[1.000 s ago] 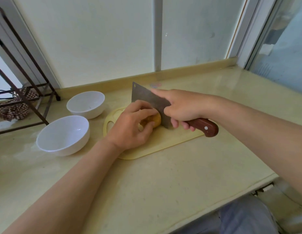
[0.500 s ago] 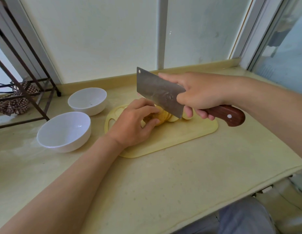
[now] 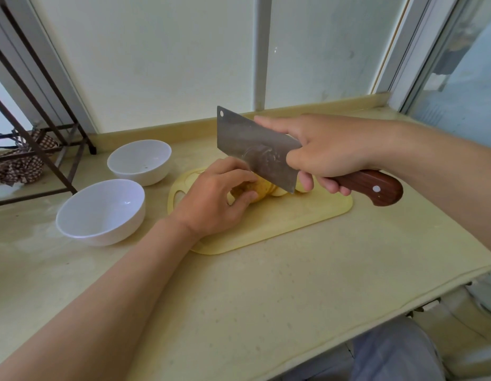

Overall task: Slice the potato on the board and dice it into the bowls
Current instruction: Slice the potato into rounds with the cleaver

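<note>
Right hand (image 3: 329,149) is wrapped round the cleaver (image 3: 255,149): three fingers curl under the dark ribbed wooden handle, the thumb presses the flat of the blade, and the forefinger lies straight along the spine. The broad, dull grey steel blade is tilted, with its flat towards the camera and a small hole in its top corner. Its lower edge hangs right over the potato (image 3: 252,192); I can't tell if it touches.

Left hand (image 3: 211,202) is clawed over the potato, fingers bent and thumb tucked in at the side, pinning it to the board (image 3: 293,215). The fingertips sit just beside the blade. The potato is yellow-brown and rounded, poking out at three o'clock of the left hand. Pale cut slices (image 3: 280,191) lean against it at its three o'clock, under the blade's heel.

The board is pale yellow plastic with rounded corners and a slot handle at its nine o'clock end. Two smooth, glossy white bowls stand apart from it on the speckled cream table (image 3: 266,298): the near bowl (image 3: 101,213) at nine o'clock of the board and the far bowl (image 3: 140,160) at ten o'clock.
</note>
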The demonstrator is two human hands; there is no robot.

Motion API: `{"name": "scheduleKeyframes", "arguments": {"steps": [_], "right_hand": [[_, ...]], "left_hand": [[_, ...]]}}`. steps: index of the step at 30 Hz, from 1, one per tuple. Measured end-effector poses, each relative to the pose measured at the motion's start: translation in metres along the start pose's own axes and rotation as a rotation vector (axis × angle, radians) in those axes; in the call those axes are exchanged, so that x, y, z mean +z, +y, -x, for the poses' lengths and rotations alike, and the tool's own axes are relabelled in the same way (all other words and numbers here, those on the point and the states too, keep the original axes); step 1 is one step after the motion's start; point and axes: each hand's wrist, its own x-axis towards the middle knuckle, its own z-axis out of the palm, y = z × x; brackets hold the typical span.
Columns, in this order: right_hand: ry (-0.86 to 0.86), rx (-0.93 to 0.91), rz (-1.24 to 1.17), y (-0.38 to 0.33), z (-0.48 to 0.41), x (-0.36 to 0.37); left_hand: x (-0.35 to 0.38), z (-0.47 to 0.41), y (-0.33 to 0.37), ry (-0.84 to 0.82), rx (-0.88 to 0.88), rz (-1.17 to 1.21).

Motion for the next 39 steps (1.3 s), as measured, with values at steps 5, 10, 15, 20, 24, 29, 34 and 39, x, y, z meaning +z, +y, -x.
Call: {"name": "scheduleKeyframes", "arguments": {"steps": [5, 10, 15, 20, 24, 29, 34, 39], "right_hand": [[-0.005, 0.0, 0.014, -0.001, 0.001, 0.001], [-0.03, 0.013, 0.054, -0.001, 0.005, -0.001], [-0.088, 0.03, 0.076, 0.0, 0.011, -0.005], [-0.112, 0.027, 0.073, 0.003, 0.002, 0.006], [-0.139, 0.029, 0.076, 0.006, -0.019, 0.031], [-0.118, 0.025, -0.003, 0.014, -0.031, 0.048], [-0.105, 0.025, -0.032, 0.016, -0.029, 0.042], [-0.104, 0.033, -0.045, 0.015, -0.017, 0.027]], "left_hand": [[0.0, 0.0, 0.0, -0.009, 0.007, -0.009], [0.0, 0.0, 0.0, -0.031, 0.03, -0.038], [0.0, 0.001, -0.001, -0.028, 0.028, -0.02], [0.001, 0.004, -0.001, 0.003, 0.027, 0.006], [0.002, 0.005, -0.002, 0.029, 0.028, 0.014], [0.001, 0.005, -0.001, 0.049, 0.008, 0.007], [-0.002, 0.004, -0.001, 0.041, -0.01, 0.006], [-0.003, 0.005, -0.001, 0.01, 0.01, -0.001]]}}
